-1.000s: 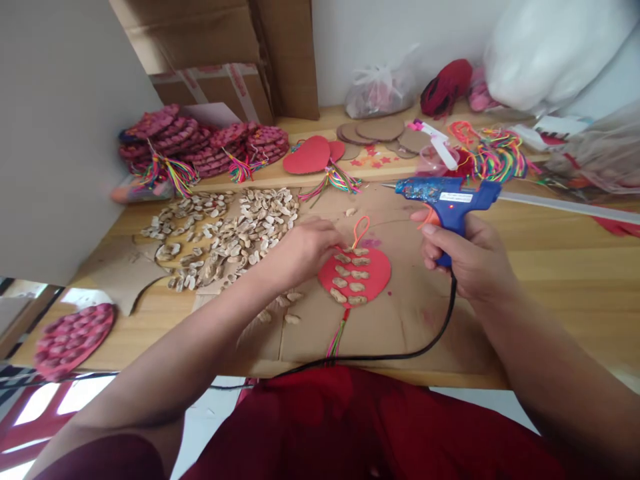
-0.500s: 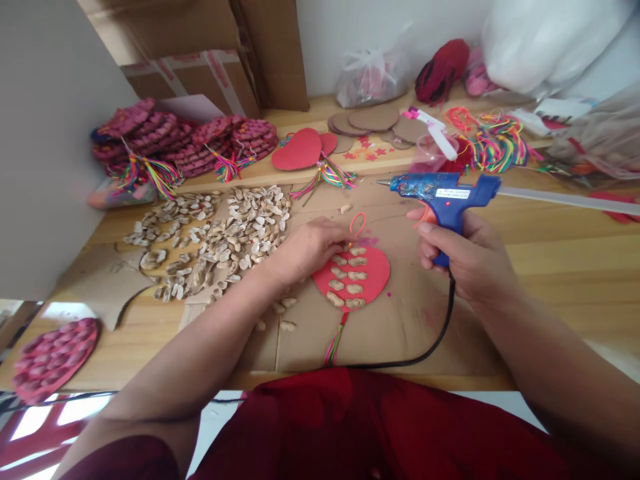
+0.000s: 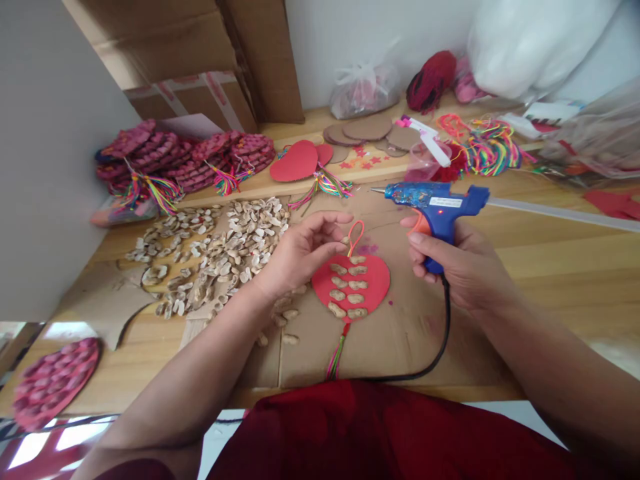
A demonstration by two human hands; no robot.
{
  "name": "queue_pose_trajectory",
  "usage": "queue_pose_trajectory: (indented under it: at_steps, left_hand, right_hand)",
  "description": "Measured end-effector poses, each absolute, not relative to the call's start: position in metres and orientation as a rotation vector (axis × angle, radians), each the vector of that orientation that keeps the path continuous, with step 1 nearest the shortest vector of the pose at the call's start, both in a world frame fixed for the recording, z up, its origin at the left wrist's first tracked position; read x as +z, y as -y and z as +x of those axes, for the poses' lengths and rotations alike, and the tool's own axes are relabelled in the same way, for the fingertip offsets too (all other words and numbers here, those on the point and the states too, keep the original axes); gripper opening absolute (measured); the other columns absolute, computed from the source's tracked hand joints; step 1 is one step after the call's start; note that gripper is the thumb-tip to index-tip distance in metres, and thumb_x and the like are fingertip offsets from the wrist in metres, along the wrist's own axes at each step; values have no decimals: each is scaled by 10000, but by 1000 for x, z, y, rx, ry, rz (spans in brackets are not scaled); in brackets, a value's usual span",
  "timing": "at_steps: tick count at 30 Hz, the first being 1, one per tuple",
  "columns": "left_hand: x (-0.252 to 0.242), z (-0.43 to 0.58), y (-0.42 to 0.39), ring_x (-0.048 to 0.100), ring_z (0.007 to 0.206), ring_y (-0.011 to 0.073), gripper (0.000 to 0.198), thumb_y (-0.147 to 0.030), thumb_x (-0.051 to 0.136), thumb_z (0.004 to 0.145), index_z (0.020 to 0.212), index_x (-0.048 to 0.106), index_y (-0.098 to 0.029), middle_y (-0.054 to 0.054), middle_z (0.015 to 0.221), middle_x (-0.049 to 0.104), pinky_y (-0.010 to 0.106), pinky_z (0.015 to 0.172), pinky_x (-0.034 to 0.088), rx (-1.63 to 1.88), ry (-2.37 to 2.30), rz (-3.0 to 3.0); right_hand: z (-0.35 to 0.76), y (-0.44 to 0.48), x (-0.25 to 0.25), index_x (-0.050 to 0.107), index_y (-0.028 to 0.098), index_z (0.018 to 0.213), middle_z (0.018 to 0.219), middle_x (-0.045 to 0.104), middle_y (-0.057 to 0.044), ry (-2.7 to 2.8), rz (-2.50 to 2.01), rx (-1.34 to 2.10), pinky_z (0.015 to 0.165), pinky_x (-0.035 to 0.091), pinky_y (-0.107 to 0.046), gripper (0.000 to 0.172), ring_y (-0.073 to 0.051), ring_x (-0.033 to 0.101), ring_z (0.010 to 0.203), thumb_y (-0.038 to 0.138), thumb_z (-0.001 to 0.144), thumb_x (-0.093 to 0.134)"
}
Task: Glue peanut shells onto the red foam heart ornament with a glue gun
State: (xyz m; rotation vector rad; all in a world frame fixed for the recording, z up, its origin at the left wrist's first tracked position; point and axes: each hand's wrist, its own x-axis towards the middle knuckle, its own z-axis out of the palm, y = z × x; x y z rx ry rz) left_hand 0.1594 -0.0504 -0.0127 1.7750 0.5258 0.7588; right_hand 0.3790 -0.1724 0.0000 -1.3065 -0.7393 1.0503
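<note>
My left hand (image 3: 317, 250) is raised just above the top left of a red heart-shaped card (image 3: 375, 283). Its index finger stretches out, and a small tan piece, apparently a peanut shell (image 3: 345, 240), shows at the thumb and a curled finger. Several peanut shells (image 3: 357, 285) lie in two columns on the card. At its top is an orange cord loop (image 3: 356, 233); below hangs a colourful tassel (image 3: 336, 357). My right hand (image 3: 450, 257) grips a blue glue gun (image 3: 430, 200), a finger at its orange trigger and the nozzle pointing left, above the cardboard.
Half peanut shells (image 3: 240, 233) are heaped at left on a cardboard sheet (image 3: 400, 340). Stacked pink pieces (image 3: 185, 157), red hearts (image 3: 295, 162), cardboard shapes (image 3: 367, 128) and coloured cords (image 3: 490, 147) line the back. The gun's black cable (image 3: 443, 347) crosses the front right.
My left hand has lifted a little off the heart card, its index finger opening out. The glue gun has come slightly left. The view has tilted up a little.
</note>
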Motion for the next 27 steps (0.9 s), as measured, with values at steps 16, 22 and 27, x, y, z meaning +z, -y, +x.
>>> queue_pose_trajectory:
  at_steps: [16, 22, 27]
  left_hand:
    - [0, 191, 98, 752, 804, 137, 234, -237, 813, 851, 1046, 713, -156, 37, 943, 782, 237, 725, 617, 694, -495, 1490]
    - [-4, 189, 104, 758, 1020, 175, 369, -140, 781, 854, 1212, 693, -161, 82, 1153, 773, 290, 897, 623, 811, -472, 1663]
    - [1, 185, 107, 740, 948, 159, 290, -169, 818, 859, 1136, 733, -180, 63, 1066, 785, 280, 867, 608, 989, -609, 2093]
  right_hand:
    - [366, 177, -3, 605, 203, 1061, 638, 648, 61, 819, -1093, 1259, 406, 376, -203, 452, -102, 560, 499, 296, 724, 893]
    - [366, 177, -3, 603, 216, 1022, 672, 651, 74, 808, -1065, 1233, 431, 407, -200, 385, -82, 556, 488, 271, 744, 863]
    - [366, 178, -2, 627, 203, 1028, 673, 664, 63, 834, -1024, 1229, 434, 420, -206, 381, -92, 591, 491, 263, 747, 877]
